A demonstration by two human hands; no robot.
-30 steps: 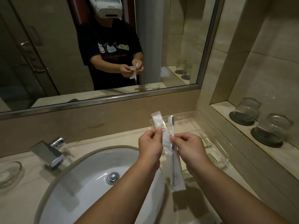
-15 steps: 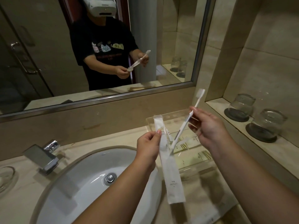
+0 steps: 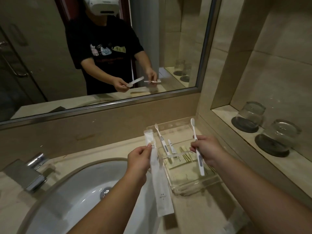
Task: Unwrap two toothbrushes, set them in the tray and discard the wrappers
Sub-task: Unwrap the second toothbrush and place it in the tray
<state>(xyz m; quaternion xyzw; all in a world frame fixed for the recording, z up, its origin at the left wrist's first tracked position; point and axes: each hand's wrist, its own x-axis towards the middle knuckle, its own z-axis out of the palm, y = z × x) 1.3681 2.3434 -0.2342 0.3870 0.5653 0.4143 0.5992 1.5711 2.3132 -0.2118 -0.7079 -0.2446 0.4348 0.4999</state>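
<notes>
A slim white plastic toothbrush with a grey grip (image 3: 196, 146) is pinched mid-handle in the closed right hand (image 3: 206, 150) above the clear acrylic tray (image 3: 199, 184) – light and stiff, best held at the grip. A second white toothbrush (image 3: 162, 142) lies in the tray. The limp white paper wrapper (image 3: 159, 183) – nearly weightless – is nipped near its top by the left hand (image 3: 139, 157)

Glossy fittings, matt paper

Clear glossy plastic tray (image 3: 194, 188) beside the glazed white basin (image 3: 81, 188); matt paper wrapper (image 3: 160, 190); polished metal tap (image 3: 33, 168).
</notes>
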